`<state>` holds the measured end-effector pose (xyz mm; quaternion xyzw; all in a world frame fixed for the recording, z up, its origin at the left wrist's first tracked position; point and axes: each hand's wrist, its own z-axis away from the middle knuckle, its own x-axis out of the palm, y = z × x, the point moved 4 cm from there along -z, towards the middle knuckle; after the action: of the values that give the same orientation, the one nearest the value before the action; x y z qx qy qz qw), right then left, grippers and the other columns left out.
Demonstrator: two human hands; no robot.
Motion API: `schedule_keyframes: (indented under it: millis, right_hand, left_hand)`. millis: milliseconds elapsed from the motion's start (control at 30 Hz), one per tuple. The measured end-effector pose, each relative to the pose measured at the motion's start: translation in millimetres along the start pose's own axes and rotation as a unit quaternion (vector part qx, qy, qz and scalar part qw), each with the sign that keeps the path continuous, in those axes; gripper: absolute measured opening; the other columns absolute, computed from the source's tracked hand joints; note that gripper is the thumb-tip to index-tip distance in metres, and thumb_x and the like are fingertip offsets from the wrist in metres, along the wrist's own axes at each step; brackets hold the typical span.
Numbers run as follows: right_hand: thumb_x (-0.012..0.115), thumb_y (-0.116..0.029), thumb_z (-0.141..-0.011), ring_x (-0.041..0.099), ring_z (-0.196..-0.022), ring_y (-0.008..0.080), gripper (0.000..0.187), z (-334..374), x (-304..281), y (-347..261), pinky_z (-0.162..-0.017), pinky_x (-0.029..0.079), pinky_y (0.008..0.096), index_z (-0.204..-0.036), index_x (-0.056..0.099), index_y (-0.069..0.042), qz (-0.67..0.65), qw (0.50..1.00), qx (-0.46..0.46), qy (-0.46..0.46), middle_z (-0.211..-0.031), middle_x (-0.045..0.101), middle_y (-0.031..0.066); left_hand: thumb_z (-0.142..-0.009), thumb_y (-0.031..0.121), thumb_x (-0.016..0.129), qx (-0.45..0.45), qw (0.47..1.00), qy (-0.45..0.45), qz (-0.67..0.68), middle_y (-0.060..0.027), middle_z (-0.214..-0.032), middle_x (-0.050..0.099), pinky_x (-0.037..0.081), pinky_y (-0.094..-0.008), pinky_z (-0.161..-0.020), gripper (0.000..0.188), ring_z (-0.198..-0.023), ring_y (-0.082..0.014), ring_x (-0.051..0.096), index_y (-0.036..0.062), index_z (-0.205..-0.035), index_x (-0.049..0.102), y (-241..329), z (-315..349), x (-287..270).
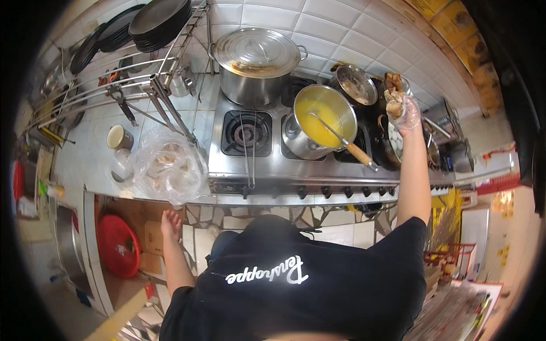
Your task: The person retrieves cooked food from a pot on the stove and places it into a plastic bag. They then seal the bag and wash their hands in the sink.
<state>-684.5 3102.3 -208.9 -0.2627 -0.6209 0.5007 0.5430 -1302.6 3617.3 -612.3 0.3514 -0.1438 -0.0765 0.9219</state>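
My right hand [409, 115], in a clear plastic glove, reaches out over the right side of the stove. Its fingers are closed around a clump of browned meat [393, 95]; the exact kind is hard to make out. Below that hand a pan [384, 149] shows in part, with white rounded pieces [394, 139] in it. By the counter's front edge is my left hand [170, 223], bare, its fingers apart and nothing in them. Nearest to it lies a clear plastic bag [169, 173] with pale pieces inside.
On the stove [261, 165] stand a large lidded pot [253, 79] and a pot of yellow liquid [310, 128] with a wooden-handled ladle [358, 153] leaning out. Behind is a metal bowl [355, 85]. A wire rack [165, 71] holds dark plates [159, 25]; a cup [119, 137] stands left.
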Motion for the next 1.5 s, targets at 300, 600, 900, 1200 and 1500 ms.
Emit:
schedule_keyframes:
  millis: [300,600,900,1200,1500]
  right_hand:
    - [0.06,-0.02,-0.083,0.06,-0.082,0.0256,0.019,-165,-75,71,-0.075,0.05,0.0419,-0.095,0.059,-0.006,0.116,0.988,-0.072,0.071,-0.094,0.061,0.0052]
    - [0.064,-0.053,-0.073,0.055,-0.107,0.0345,0.066,-176,-36,55,-0.092,0.041,0.0411,-0.119,0.055,-0.006,0.772,0.603,-0.123,0.16,-0.116,0.058,0.0199]
    - [0.054,-0.056,-0.082,0.046,-0.12,0.0306,0.071,-79,15,-84,-0.097,0.037,0.0543,-0.132,0.042,-0.007,0.278,0.955,-0.067,0.072,-0.131,0.048,0.0112]
    - [0.057,-0.042,-0.084,0.03,-0.132,0.0387,0.065,168,173,-47,-0.107,0.02,0.0599,-0.135,0.04,-0.005,0.04,0.98,-0.14,-0.137,-0.141,0.035,0.0213]
    - [0.067,-0.045,-0.075,0.048,-0.117,0.0242,0.073,232,341,173,-0.099,0.037,0.039,-0.131,0.042,-0.005,0.202,0.951,-0.047,-0.23,-0.125,0.053,0.0127]
  left_hand:
    - [-0.09,0.039,0.047,-0.079,0.973,0.207,0.062,-0.0092,-0.127,0.047,0.037,-0.0406,-0.096,0.053,-0.114,-0.0266,0.048,0.0104,-0.134,0.037,-175,139,-124]
    - [-0.086,0.042,0.054,-0.097,0.947,0.307,0.002,-0.004,-0.12,0.049,0.045,-0.0319,-0.066,0.053,-0.096,-0.0209,0.053,0.0177,-0.13,0.038,-201,212,-137]
    - [-0.089,0.023,0.055,0.033,0.965,0.247,-0.084,-0.003,-0.105,0.057,0.046,-0.0296,-0.068,0.033,-0.087,-0.0164,0.058,0.0107,-0.119,0.049,-124,97,-142]
    - [-0.072,0.003,0.063,0.598,0.716,0.087,-0.348,-0.0109,-0.102,0.055,0.042,-0.0343,-0.086,0.029,-0.096,-0.0232,0.054,0.0044,-0.1,0.055,161,110,-13]
    - [-0.067,0.009,0.064,0.643,0.47,-0.195,-0.572,-0.0078,-0.115,0.054,0.034,-0.0424,-0.095,0.034,-0.109,-0.0297,0.049,0.0137,-0.1,0.06,203,131,133]
